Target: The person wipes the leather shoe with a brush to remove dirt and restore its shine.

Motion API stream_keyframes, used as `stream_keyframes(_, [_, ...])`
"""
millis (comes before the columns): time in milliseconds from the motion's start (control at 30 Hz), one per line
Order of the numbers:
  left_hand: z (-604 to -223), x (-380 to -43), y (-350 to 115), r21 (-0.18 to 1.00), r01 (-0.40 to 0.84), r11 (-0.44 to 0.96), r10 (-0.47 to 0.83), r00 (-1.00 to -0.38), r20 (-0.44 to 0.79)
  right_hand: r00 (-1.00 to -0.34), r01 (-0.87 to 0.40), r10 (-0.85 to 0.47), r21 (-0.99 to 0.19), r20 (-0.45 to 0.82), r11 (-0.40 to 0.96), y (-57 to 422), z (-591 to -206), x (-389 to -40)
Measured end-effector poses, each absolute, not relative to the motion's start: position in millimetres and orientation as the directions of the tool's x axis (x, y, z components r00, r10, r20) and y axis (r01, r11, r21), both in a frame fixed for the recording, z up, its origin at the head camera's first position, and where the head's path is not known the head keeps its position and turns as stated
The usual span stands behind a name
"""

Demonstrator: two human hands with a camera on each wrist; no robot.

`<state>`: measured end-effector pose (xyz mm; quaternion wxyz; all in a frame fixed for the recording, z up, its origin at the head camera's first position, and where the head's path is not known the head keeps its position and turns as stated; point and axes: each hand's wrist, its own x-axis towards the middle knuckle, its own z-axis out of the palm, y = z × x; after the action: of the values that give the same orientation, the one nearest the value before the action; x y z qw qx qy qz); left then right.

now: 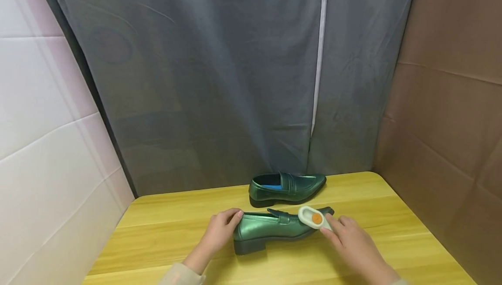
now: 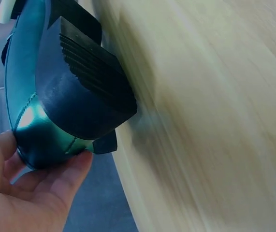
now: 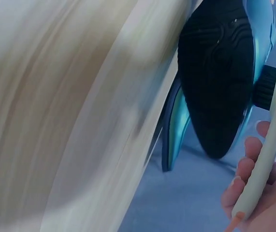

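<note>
My left hand (image 1: 221,230) grips a shiny green loafer (image 1: 259,227) by the back of its heel, thumb at the collar. In the left wrist view its dark heel block (image 2: 89,82) faces the camera, over the wood. My right hand (image 1: 353,243) holds a pale brush (image 1: 305,213) with an orange round spot by its handle. The brush head overlaps the loafer's upper near the toe. Its dark bristles (image 3: 265,88) point at the shoe's side in the right wrist view, where the black sole (image 3: 217,72) shows.
A second green loafer (image 1: 302,189) with a blue patch inside stands behind, toe to the right, near the back edge of the wooden table (image 1: 164,228). Grey cloth (image 1: 219,80) hangs behind, with white cloth (image 1: 51,102) on the left and brown cloth (image 1: 451,115) on the right.
</note>
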<state>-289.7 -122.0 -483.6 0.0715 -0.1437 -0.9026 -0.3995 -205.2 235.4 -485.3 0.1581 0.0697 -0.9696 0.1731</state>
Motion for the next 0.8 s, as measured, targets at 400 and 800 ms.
stream_keyframes(400, [-485,-287,-122,0.682,0.331,0.652,0.206,-0.943,0.261,-0.941,-0.145,-0.035,-0.307,0.336,0.941,263,-484,-204])
stream_keyframes(800, [-482,-288,-121,0.7,0.334,0.632,0.159,-0.939,0.304,-0.956,-0.104,-0.005,-0.325,0.292,0.94,273,-478,-207])
